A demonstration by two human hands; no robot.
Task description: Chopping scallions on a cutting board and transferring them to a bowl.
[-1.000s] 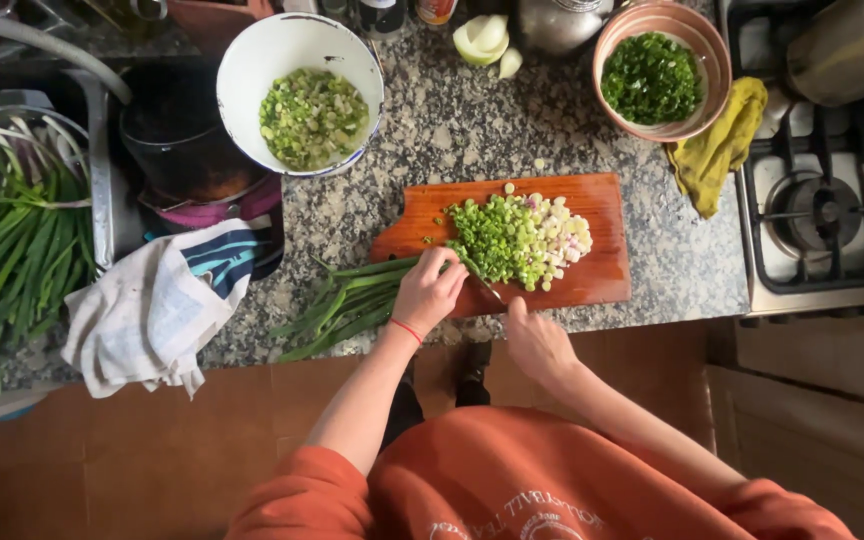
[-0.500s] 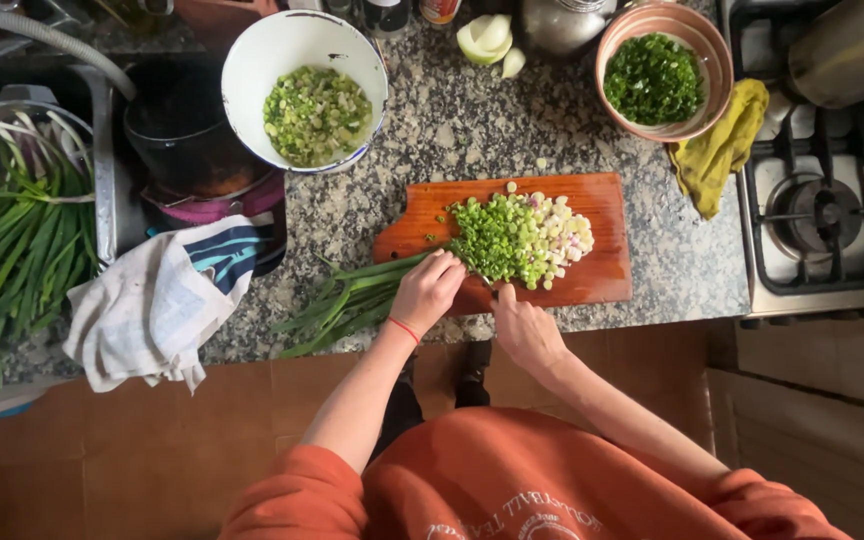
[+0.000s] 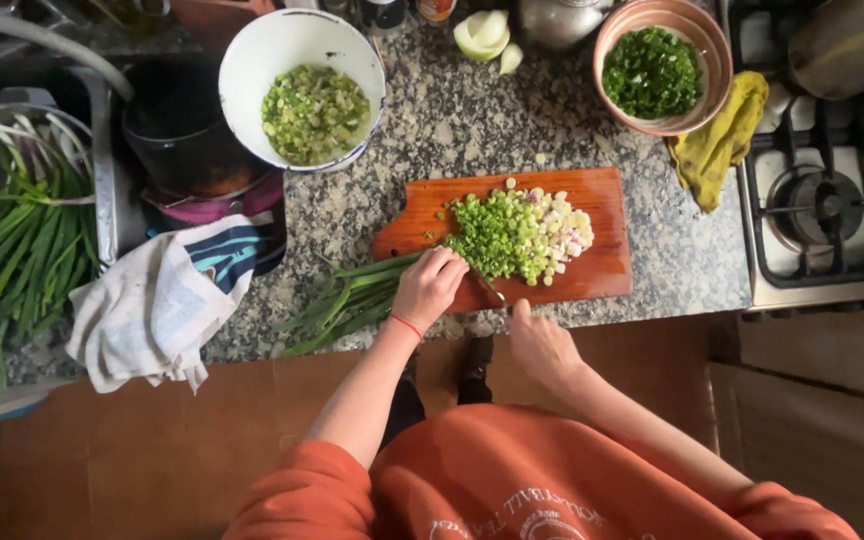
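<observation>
A wooden cutting board lies on the granite counter with a heap of chopped green onion on it. My left hand presses a bunch of green onion stalks down at the board's left end. My right hand sits at the counter's front edge, closed around a knife handle; the blade points up onto the board beside my left fingers.
A white bowl of chopped greens stands at the back left, a tan bowl of darker chopped greens at the back right. A yellow cloth lies by the gas stove. More green onions fill the sink; a towel hangs over its edge.
My left hand has stayed on the stalks while my right hand with the knife has shifted slightly at the board's front edge. The heap looks the same.
</observation>
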